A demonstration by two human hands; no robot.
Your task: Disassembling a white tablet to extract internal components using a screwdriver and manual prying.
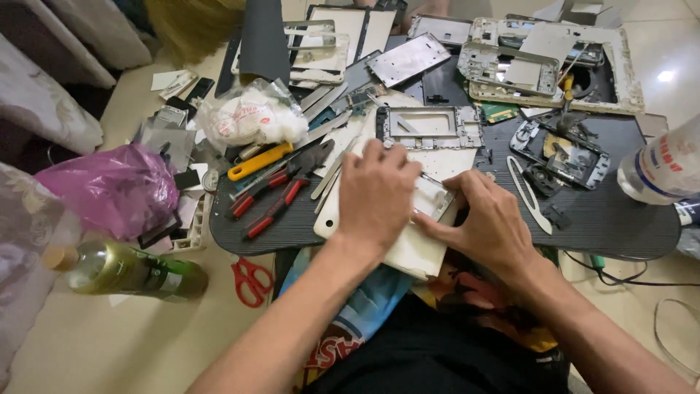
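Observed: a person seated at a dark ribbed work board [620, 219], both hands on a small silver phone part [435, 198] that lies on a white tablet back shell [408, 252].

Progress, as judged from the layout: disassembly looks well advanced. Behind the shell, further from the person, lie a stripped metal mid-frame [430, 128], several more bare frames and plates, and a dark opened phone body [565, 157] to the far right of the shell. The part in hand is not yet separated or cleared from the shell; whether screws remain in it cannot be told at this size.

Left hand [375, 193]: laid palm-down over the shell's upper middle, fingers curled and pressing, covering the left end of the silver part. It appears to hold the work down rather than grasp anything.

Right hand [488, 222]: at the shell's right edge, thumb and forefinger pinched onto the right end of the silver part. Whether a tool sits in that pinch cannot be told.

Position of the part: directly between the two hands, touching both, on the shell's upper right area.

Other items: red-handled pliers [273, 204] and a yellow-handled utility knife [259, 160] just left of the shell, untouched; a white spudger [529, 193] right of it; red scissors [251, 281] on the floor, near the shell's lower left.
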